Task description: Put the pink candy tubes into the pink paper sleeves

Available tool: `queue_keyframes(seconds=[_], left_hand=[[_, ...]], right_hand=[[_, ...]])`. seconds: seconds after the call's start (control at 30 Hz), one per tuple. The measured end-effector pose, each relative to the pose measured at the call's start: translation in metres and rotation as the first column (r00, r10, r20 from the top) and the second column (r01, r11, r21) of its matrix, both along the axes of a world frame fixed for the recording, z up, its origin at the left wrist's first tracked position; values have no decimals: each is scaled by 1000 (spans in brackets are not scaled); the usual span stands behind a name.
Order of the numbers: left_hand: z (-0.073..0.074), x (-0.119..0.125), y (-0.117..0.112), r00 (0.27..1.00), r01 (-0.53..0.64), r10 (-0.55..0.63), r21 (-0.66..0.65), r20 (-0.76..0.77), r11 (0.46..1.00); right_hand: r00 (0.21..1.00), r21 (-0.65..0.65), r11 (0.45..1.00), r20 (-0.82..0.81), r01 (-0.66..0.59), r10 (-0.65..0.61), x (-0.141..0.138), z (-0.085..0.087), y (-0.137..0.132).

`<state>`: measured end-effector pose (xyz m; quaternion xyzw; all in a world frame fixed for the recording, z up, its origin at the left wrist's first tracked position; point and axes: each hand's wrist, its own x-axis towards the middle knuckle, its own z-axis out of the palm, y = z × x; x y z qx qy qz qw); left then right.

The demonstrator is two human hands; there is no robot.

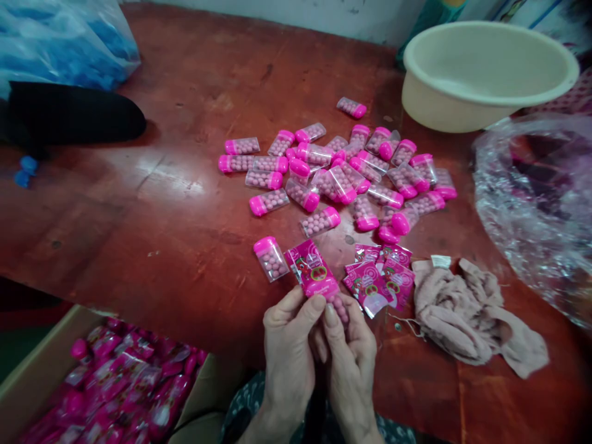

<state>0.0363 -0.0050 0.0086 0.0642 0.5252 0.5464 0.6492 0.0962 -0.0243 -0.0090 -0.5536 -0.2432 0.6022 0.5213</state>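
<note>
My left hand (291,345) pinches a shiny magenta printed sleeve (309,262) between thumb and fingers. Close beside it, my right hand (350,348) grips a small clear candy container of pink balls (340,307). The container's upper end overlaps the sleeve's lower end; how far it is inside I cannot tell. Just past my left fingers lies a pink-capped candy container (271,259). Several flat printed sleeves (382,280) lie to the right of my hands. Farther back, many similar pink-capped containers (319,222) are scattered in a loose heap on the red-brown table (185,203).
At lower left, an open cardboard box (34,364) holds sleeved containers (124,376). A crumpled beige cloth (462,311) lies to the right, near clear plastic wrap (513,203). A cream basin (485,80) stands back right. A blue-filled bag (65,46) and black object (78,114) sit left.
</note>
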Motion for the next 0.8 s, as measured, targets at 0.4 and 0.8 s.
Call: queue_keyframes(seconds=[0.4,0.8], left_hand=[[8,-15,8,995,104,-104,12,-4,994],[7,-10,5,998,64,-63,33,-18,997]], right_hand=[[892,-37,978,-420,-203,169,1,0,4],[879,102,968,449,-227,159,2,3,-4]])
